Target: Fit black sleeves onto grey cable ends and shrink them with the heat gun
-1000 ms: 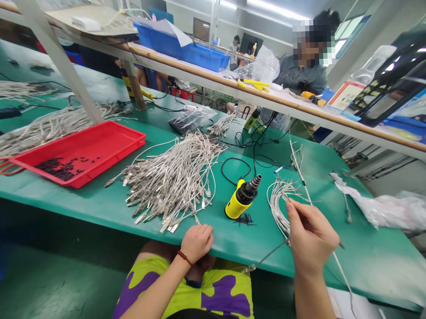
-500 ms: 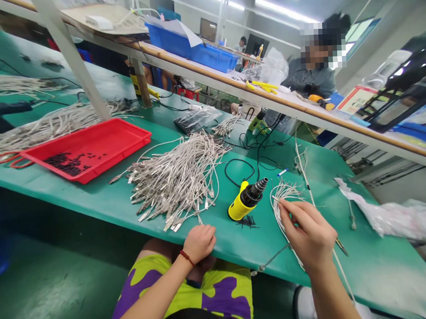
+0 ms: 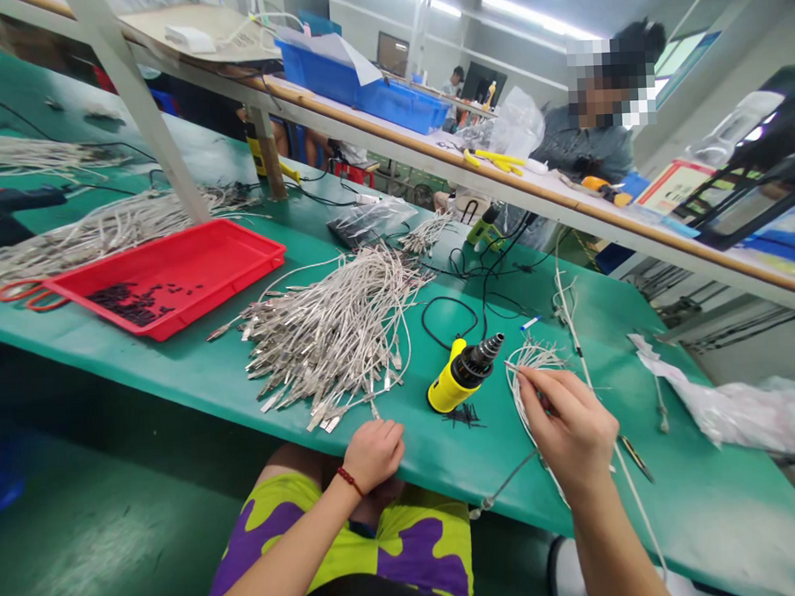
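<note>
My right hand pinches the end of a thin white cable, with thumb and forefinger pressed together. That end is close to the metal nozzle of a yellow and black hot air gun, which stands with its nozzle tilted up. Loose white cables lie behind and below my fingers. At the table's front edge, my left hand is closed, and anything inside it is hidden. A large pile of white cables with metal plugs is just beyond it. Short black tubes lie beside the hot air gun.
A red tray with small black pieces stands left, with orange-handled scissors beside it. A shelf crosses above the table. Black cords run behind the hot air gun. A person is beyond the shelf.
My right hand has shifted slightly left with the cable end, nearer the nozzle. My left hand stays at the table edge. The view has moved a little.
</note>
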Demonstrator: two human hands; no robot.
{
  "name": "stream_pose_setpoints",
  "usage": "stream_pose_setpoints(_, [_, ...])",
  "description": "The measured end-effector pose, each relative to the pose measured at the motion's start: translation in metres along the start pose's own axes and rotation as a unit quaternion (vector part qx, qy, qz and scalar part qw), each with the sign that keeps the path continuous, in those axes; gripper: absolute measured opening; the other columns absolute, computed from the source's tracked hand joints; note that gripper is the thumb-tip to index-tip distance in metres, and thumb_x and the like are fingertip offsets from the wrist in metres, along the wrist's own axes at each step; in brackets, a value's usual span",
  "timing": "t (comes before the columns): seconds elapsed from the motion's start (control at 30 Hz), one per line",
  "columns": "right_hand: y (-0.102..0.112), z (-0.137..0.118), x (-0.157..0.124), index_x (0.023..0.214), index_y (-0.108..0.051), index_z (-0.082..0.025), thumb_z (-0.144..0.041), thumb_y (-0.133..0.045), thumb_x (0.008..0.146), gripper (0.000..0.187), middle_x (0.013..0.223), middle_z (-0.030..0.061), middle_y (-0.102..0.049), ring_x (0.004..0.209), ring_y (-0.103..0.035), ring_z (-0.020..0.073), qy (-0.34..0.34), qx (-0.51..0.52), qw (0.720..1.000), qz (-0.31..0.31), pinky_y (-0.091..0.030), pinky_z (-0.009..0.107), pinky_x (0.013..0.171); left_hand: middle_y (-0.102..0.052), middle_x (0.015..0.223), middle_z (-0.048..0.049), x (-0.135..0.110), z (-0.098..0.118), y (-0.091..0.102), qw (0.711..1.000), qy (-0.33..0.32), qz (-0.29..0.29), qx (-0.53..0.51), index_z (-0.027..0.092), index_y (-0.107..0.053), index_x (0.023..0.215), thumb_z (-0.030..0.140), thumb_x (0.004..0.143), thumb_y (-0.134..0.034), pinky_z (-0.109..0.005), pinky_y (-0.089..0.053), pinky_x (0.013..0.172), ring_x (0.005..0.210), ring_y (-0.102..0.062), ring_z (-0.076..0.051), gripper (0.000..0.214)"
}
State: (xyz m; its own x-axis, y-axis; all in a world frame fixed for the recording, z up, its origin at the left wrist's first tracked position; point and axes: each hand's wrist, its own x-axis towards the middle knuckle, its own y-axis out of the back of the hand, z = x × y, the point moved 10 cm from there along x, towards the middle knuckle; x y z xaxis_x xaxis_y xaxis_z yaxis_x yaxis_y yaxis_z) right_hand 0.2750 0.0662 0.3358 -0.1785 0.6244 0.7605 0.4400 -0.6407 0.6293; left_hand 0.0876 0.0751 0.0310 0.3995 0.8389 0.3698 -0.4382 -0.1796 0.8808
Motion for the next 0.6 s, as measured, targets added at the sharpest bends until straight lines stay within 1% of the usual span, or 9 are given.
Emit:
stream_pose_setpoints(0.37, [-0.0015, 0.0017, 0.0032, 0.104, -0.079, -0.025, -0.016, -0.075, 0.089, 0.018, 0.091, 0.0024, -0.075, 0.070, -0.067, 0.0142, -0.015, 0.002, 1.000, 0.005, -0.054, 0.026, 0.065, -0.063, 0.080, -0.0052, 0.0007, -0.0001, 0.0020, 1.000, 0.001, 0.003, -0.004, 0.023, -0.066, 0.092, 0.019, 0.094, -0.057, -0.038, -0.039, 0.072, 0.079, -0.056, -0.025, 0.009])
stream_pose_setpoints(0.6, [-0.0042, 0.0049, 0.0046, 0.103, -0.079, -0.024, -0.017, -0.075, 0.090, 0.016, 0.093, 0.0027, -0.075, 0.072, -0.068, 0.0144, -0.017, 0.009, 1.000, 0.007, -0.055, 0.026, 0.064, -0.063, 0.080, -0.0052, 0.0007, 0.0000, 0.0010, 1.000, 0.000, -0.003, 0.002, 0.023, -0.065, 0.091, 0.021, 0.095, -0.057, -0.039, -0.038, 0.072, 0.078, -0.055, -0.025, 0.010])
